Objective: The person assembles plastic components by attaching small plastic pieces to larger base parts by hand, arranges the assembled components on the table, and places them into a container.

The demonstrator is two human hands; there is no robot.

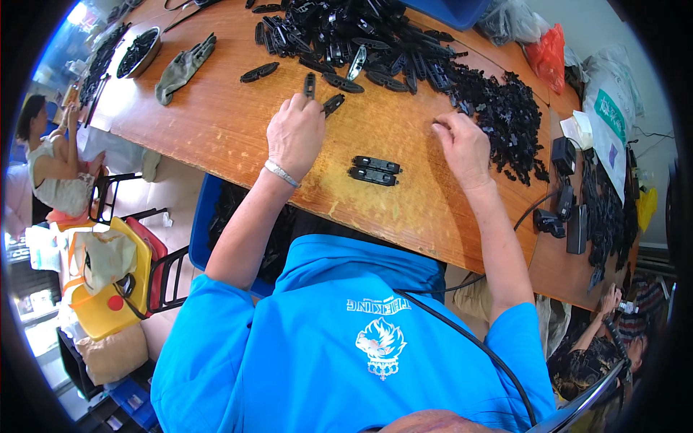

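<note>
Left hand [296,133] curled at slim black oblong plastic pieces [310,85], hold unclear; right hand [463,148] narrow, contents unclear. Picking singly seems best.

Looks like a small assembly workshop, to judge by the worn wooden tabletop [238,126] heaped with black plastic parts [332,29], a bowl [151,63] of dark pieces [136,52], a work glove [184,71] and a blue bin [203,220]. Also includes a plastic sack [605,108], a seated person [54,162] far left and another person [588,361] lower right.
</note>
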